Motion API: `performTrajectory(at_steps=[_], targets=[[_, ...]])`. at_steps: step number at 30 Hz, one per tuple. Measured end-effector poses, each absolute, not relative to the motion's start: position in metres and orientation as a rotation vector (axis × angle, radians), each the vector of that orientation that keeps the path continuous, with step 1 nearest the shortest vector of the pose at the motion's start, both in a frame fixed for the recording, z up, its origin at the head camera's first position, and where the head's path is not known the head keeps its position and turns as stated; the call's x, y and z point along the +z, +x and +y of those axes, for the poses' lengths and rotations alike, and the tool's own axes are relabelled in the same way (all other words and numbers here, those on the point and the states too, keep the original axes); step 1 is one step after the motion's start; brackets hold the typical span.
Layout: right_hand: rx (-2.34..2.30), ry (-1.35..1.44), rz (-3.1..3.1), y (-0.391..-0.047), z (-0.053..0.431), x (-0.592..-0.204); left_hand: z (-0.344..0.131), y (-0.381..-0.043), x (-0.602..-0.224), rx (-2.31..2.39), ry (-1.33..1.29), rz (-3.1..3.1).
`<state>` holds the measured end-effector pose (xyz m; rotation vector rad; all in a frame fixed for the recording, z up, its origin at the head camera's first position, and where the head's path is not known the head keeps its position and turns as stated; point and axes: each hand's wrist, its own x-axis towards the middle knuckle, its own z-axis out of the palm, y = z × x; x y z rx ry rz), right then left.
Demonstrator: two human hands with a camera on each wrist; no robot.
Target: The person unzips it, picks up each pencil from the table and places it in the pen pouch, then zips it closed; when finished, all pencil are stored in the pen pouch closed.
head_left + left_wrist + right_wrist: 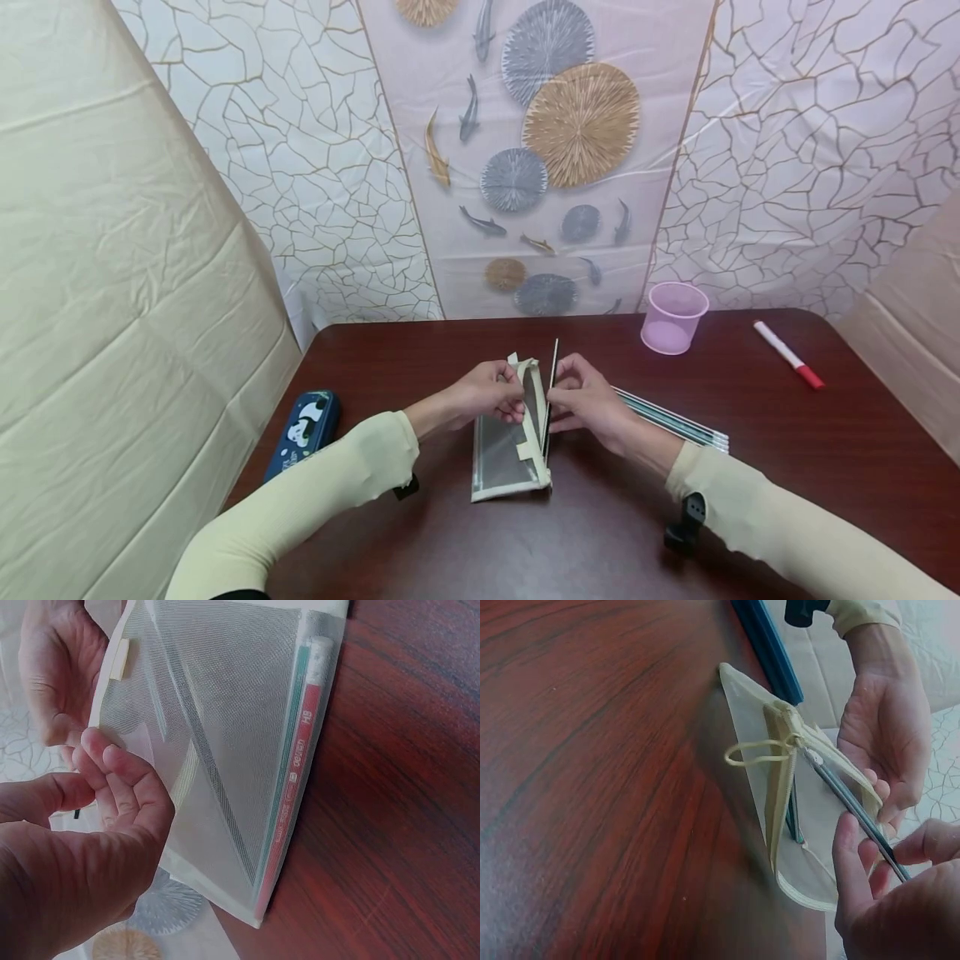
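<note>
At the head view's lower left lies the case. At centre, the left hand's fingers pinch the rim of the pouch — likely soft and floppy, best held there. At its mouth, the right hand's fingers grip a pencil — presumably light, stiff, smooth, best taken mid-shaft. Right of centre lie other pencils.
</note>
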<state>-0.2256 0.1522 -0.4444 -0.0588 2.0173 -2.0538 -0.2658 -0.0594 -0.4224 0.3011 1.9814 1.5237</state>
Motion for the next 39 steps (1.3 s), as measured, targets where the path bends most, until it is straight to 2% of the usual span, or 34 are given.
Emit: performTrajectory(at_steps=[39], targets=[[-1.821, 0.013, 1.955, -0.232, 0.143, -0.443, -0.051, -0.260, -0.422, 1.589, 0.300, 1.994]])
